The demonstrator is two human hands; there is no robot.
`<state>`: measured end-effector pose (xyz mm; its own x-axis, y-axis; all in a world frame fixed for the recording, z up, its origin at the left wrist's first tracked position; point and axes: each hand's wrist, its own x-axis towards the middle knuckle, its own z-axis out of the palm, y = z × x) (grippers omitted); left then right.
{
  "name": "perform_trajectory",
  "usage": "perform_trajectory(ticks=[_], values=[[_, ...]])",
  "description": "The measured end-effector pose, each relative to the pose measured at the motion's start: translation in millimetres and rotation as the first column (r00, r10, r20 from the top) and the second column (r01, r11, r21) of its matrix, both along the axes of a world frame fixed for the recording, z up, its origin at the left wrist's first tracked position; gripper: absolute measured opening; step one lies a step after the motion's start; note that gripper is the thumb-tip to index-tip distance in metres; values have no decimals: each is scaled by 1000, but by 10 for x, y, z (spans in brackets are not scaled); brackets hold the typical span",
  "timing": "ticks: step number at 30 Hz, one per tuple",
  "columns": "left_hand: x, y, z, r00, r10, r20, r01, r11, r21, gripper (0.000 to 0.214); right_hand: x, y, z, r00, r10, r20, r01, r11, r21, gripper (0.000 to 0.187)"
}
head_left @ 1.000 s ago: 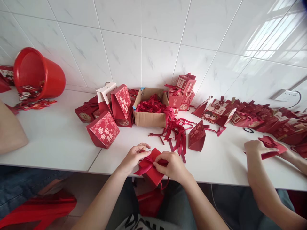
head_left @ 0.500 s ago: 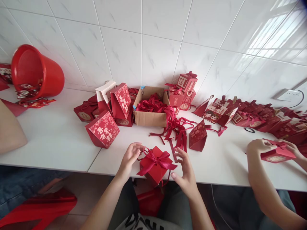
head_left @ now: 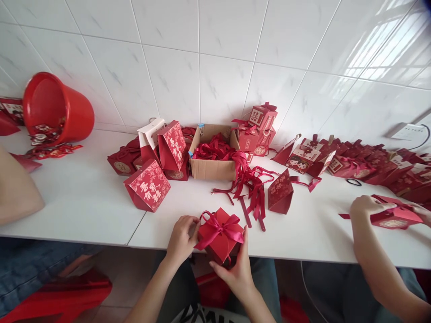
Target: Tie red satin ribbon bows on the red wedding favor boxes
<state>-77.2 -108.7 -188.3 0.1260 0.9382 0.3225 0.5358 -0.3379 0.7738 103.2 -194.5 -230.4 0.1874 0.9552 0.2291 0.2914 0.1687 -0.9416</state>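
Note:
A small red gift box topped with a tied red ribbon bow sits at the near edge of the white table. My left hand grips its left side with curled fingers. My right hand cups its lower right side from beneath, fingers pressed against the box. Both hands hold the box between them.
A cardboard box full of red ribbons stands behind, with printed red boxes to its left and stacked ones to its right. A red bucket lies tipped at far left. Another person's hands hold a red box at right, beside rows of flat boxes.
A second ago my fingers were pulling the bow tight. They then let go and spread apart, and now both hands have closed on the box's sides.

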Motion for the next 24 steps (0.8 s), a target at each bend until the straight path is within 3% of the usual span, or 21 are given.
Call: perform_trajectory(ticks=[7,14,17,21,24], values=[[-2,6,-36,991,30,-129,-14,993,120,11,94,-69,114,989,106,-106,-105,994,16,112],[-10,29,-64,984,74,-165,-37,975,218,10,432,-225,32,982,-10,-191,11,1000,5,98],[-7,27,-49,980,55,-190,-11,974,227,10,685,-251,24,975,-154,-162,159,987,17,92],[-1,14,-19,978,46,-205,1,975,221,10,963,-217,156,887,-437,-148,447,894,41,88],[-1,6,-11,976,55,-209,-9,976,217,10,1095,-154,344,768,-607,-205,635,764,115,86]])
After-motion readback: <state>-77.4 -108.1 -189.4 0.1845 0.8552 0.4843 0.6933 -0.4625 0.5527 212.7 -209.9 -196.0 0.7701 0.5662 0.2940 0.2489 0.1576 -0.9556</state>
